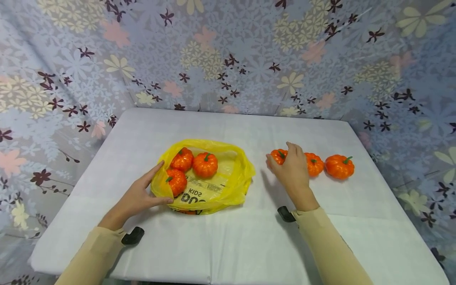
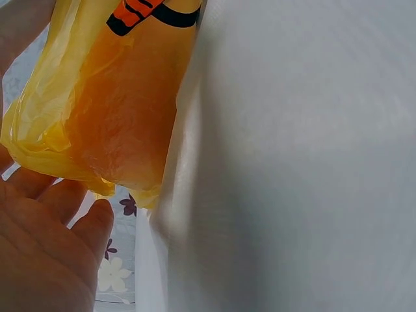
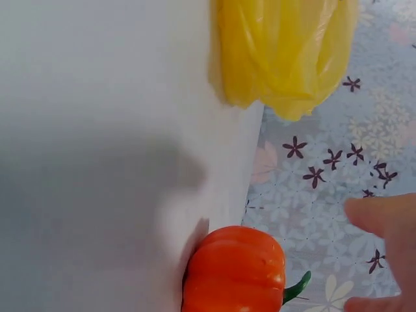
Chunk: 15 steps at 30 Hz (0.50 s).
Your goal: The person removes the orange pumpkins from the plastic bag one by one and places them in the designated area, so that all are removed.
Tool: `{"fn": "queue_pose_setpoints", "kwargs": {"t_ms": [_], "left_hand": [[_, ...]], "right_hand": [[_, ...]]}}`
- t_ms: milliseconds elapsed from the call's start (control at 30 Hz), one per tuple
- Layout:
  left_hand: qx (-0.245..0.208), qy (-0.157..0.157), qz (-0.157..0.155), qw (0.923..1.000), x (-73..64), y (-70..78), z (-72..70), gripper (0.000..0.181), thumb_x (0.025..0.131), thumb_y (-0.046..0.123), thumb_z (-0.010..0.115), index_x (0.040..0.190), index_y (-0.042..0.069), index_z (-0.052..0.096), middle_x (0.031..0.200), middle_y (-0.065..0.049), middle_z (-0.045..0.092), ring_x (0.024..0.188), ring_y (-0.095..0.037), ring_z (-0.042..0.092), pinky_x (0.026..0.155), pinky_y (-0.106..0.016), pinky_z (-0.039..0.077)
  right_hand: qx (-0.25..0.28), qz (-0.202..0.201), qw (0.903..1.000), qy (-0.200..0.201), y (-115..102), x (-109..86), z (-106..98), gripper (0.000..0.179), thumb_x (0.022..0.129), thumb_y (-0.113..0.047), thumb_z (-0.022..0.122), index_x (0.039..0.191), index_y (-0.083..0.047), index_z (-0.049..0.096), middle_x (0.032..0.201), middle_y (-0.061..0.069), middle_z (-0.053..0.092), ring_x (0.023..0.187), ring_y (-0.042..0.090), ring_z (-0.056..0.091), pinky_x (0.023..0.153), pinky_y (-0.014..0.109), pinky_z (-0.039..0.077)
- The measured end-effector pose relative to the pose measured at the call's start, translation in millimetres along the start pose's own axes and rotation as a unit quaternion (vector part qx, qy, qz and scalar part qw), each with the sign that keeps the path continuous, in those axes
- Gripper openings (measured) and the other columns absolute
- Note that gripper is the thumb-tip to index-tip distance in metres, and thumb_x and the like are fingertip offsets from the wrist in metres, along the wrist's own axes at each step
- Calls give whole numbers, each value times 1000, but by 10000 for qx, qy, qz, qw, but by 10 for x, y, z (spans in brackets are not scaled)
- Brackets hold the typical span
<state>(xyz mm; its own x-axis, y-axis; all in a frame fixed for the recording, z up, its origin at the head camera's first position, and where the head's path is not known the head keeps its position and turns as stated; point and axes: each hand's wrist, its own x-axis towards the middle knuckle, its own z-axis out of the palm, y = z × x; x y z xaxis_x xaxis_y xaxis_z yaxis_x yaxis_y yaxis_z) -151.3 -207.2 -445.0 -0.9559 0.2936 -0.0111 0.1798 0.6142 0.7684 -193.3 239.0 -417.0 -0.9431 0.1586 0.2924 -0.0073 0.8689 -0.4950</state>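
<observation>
A yellow plastic bag (image 1: 244,172) lies with its mouth spread wide, three small orange pumpkins (image 1: 206,166) with green stems inside it. My left hand (image 1: 137,196) rests against the bag's left side, thumb and fingers spread along the rim; the left wrist view shows its fingers (image 2: 62,198) beside the yellow plastic. To the right, my right hand (image 1: 293,170) hovers over the leftmost pumpkin (image 1: 278,155) of a row, its thumb and fingers apart around it. In the right wrist view a gap shows between that hand (image 3: 393,247) and an orange pumpkin (image 3: 237,270).
Two more orange pumpkins stand right of my right hand, the middle one (image 1: 315,165) partly covered by it and the last one (image 1: 340,167) farther right. A white cloth covers the table (image 1: 228,245). Floral fabric (image 1: 228,59) hangs behind and at both sides.
</observation>
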Motion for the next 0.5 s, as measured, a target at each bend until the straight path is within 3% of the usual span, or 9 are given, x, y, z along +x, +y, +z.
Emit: {"fn": "queue_pose_setpoints", "kwargs": {"t_ms": [200, 500], "left_hand": [[22, 51, 55, 10000, -18, -9, -9, 117, 72, 47, 90, 163, 25, 20, 164, -15, 25, 147, -43, 24, 114, -67, 24], [-47, 8, 105, 9999, -19, 10, -14, 115, 74, 43, 90, 163, 24, 19, 164, -15, 23, 148, -43, 23, 114, -66, 23]], "right_hand": [[318, -224, 9985, 379, -103, -5, -9, 88, 88, -55, 72, 149, 0, 40, 150, 22, 40, 137, 42, 36, 112, 56, 35], [974, -302, 9943, 296, -275, -24, -3, 103, 76, -62, 81, 153, -6, 38, 153, 17, 39, 139, 38, 37, 112, 56, 36]]}}
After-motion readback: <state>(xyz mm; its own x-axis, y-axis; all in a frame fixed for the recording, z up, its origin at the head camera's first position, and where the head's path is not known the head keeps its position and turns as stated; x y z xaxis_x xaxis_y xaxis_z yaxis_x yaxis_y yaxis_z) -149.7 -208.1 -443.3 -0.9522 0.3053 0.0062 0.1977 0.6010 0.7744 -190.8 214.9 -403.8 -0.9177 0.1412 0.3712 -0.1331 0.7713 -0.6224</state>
